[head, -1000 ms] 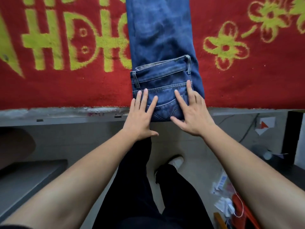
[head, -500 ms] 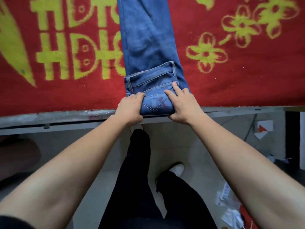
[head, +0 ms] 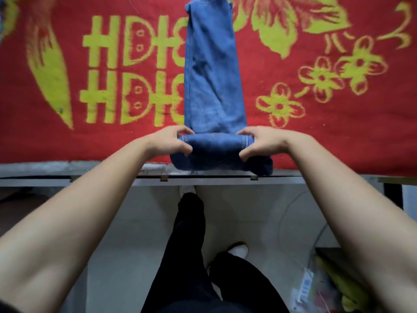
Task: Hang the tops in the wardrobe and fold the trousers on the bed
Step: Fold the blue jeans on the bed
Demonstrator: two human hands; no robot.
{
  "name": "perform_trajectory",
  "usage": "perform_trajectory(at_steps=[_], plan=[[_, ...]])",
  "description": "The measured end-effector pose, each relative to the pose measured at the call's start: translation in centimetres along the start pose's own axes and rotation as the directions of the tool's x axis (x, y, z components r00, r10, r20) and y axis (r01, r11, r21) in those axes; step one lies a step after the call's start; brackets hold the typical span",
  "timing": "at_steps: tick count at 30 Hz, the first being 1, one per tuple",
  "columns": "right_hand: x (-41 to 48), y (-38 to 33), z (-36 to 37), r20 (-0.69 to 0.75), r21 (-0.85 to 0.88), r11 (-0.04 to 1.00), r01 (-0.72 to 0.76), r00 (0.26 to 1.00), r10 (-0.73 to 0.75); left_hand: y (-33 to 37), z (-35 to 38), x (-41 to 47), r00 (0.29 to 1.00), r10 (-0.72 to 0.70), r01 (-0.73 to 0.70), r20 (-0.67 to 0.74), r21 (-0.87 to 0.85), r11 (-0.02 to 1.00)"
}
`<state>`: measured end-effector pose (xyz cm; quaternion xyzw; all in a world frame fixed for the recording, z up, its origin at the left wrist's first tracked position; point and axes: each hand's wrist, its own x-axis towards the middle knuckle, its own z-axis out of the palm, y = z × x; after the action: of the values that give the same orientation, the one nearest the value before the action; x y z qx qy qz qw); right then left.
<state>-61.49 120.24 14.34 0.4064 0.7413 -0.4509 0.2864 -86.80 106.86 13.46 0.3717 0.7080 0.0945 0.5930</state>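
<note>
A pair of blue jeans (head: 212, 82) lies lengthwise on the red bed cover (head: 338, 136), legs pointing away from me. The near end is rolled into a thick bundle at the bed's front edge. My left hand (head: 171, 142) grips the left end of that roll, fingers curled round it. The right end is pinched in the same way by my right hand (head: 259, 143). No tops and no wardrobe are in view.
The cover has yellow letters and flowers. The grey bed frame edge (head: 67, 170) runs across the view below the roll. Beneath are my black trouser legs, white shoes and a pale floor, with papers and packets (head: 316, 288) at the lower right.
The waist end of the jeans was flat under my open palms; my hands then closed on it and rolled it forward into a bundle. More of the far trouser legs now shows.
</note>
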Motion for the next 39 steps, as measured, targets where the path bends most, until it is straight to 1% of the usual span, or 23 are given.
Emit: perform_trajectory(at_steps=[2,5,7,9,10,12,15,18,21,22,24,25,26,27,29,31,32,33,34,36,37,38,39], plan=[[1.4,0.3,-1.7,-0.086,0.186,0.982,-0.012,0.996,0.029,-0.5,-1.3,1.7,0.992,-0.027,-0.001,-0.125,-0.214,0.977],[3.8,0.7,-2.7,-0.227,0.478,0.878,0.008,0.967,0.114,-1.1,-1.8,4.8,0.949,-0.119,-0.044,-0.292,-0.497,0.866],[5.4,0.8,-2.8,-0.299,0.594,0.804,0.024,0.935,0.192,-1.1,-1.7,6.8,0.933,-0.158,-0.074,-0.324,-0.601,0.796],[7.4,0.5,-3.0,-0.337,0.649,0.761,0.012,0.901,0.274,-1.1,-1.9,8.8,0.931,-0.168,-0.084,-0.323,-0.641,0.763],[8.4,0.3,-3.1,-0.359,0.653,0.757,0.0,0.88,0.31,-0.9,-2.1,9.8,0.931,-0.169,-0.085,-0.324,-0.641,0.763],[10.6,0.2,-3.3,-0.434,0.612,0.79,-0.024,0.825,0.362,-0.3,-2.5,11.8,0.919,-0.186,-0.064,-0.348,-0.595,0.801],[13.7,-0.3,-3.6,-0.508,0.548,0.824,-0.147,0.724,0.467,0.6,-2.8,14.9,0.863,-0.239,0.008,-0.446,-0.46,0.888],[17.3,0.0,-3.8,-0.562,0.479,0.843,-0.246,0.652,0.509,0.8,-2.4,18.0,0.777,-0.303,0.122,-0.552,-0.341,0.932],[21.2,0.9,-3.6,-0.598,0.414,0.86,-0.298,0.623,0.504,0.2,-1.2,21.5,0.7,-0.352,0.256,-0.621,-0.242,0.936],[22.5,1.4,-3.4,-0.61,0.383,0.867,-0.318,0.618,0.496,0.0,-0.7,22.6,0.66,-0.36,0.313,-0.659,-0.195,0.93],[24.3,2.3,-3.0,-0.653,0.312,0.886,-0.343,0.6,0.462,-0.2,0.3,24.1,0.555,-0.335,0.39,-0.761,-0.118,0.913],[24.8,2.6,-2.9,-0.676,0.283,0.894,-0.348,0.588,0.443,-0.2,0.8,24.6,0.515,-0.307,0.403,-0.8,-0.089,0.911],[25.0,2.8,-2.8,-0.692,0.265,0.9,-0.347,0.582,0.428,-0.3,1.1,24.8,0.491,-0.284,0.405,-0.823,-0.072,0.911],[24.9,2.9,-2.8,-0.694,0.252,0.906,-0.339,0.589,0.413,-0.3,1.2,24.8,0.484,-0.272,0.4,-0.831,-0.066,0.914],[24.5,3.0,-3.3,-0.664,0.222,0.919,-0.326,0.64,0.387,-0.3,1.1,24.4,0.499,-0.279,0.39,-0.821,-0.075,0.918],[24.0,3.2,-4.8,-0.593,0.164,0.916,-0.366,0.705,0.388,0.3,0.5,24.0,0.528,-0.328,0.399,-0.783,-0.111,0.91],[23.8,3.2,-5.9,-0.563,0.113,0.913,-0.393,0.732,0.384,0.6,0.2,23.8,0.529,-0.35,0.4,-0.773,-0.136,0.906],[23.8,3.2,-7.3,-0.551,0.063,0.911,-0.407,0.747,0.372,1.0,-0.4,23.7,0.514,-0.357,0.383,-0.78,-0.164,0.909],[24.0,3.0,-8.9,-0.564,0.038,0.915,-0.401,0.748,0.351,1.6,-1.2,23.8,0.484,-0.346,0.346,-0.803,-0.187,0.919],[25.0,2.6,-12.7,-0.636,0.085,0.949,-0.305,0.716,0.287,3.1,-4.1,24.9,0.428,-0.272,0.201,-0.862,-0.202,0.958],[26.1,2.3,-14.9,-0.667,0.132,0.966,-0.223,0.701,0.252,4.3,-6.1,26.1,0.428,-0.219,0.107,-0.877,-0.191,0.976],[27.4,1.8,-17.1,-0.685,0.178,0.975,-0.134,0.694,0.221,5.7,-8.2,27.4,0.456,-0.179,0.019,-0.872,-0.191,0.981],[28.9,1.1,-19.1,-0.694,0.217,0.975,-0.058,0.693,0.195,7.2,-10.5,28.9,0.497,-0.168,-0.054,-0.851,-0.224,0.973]])
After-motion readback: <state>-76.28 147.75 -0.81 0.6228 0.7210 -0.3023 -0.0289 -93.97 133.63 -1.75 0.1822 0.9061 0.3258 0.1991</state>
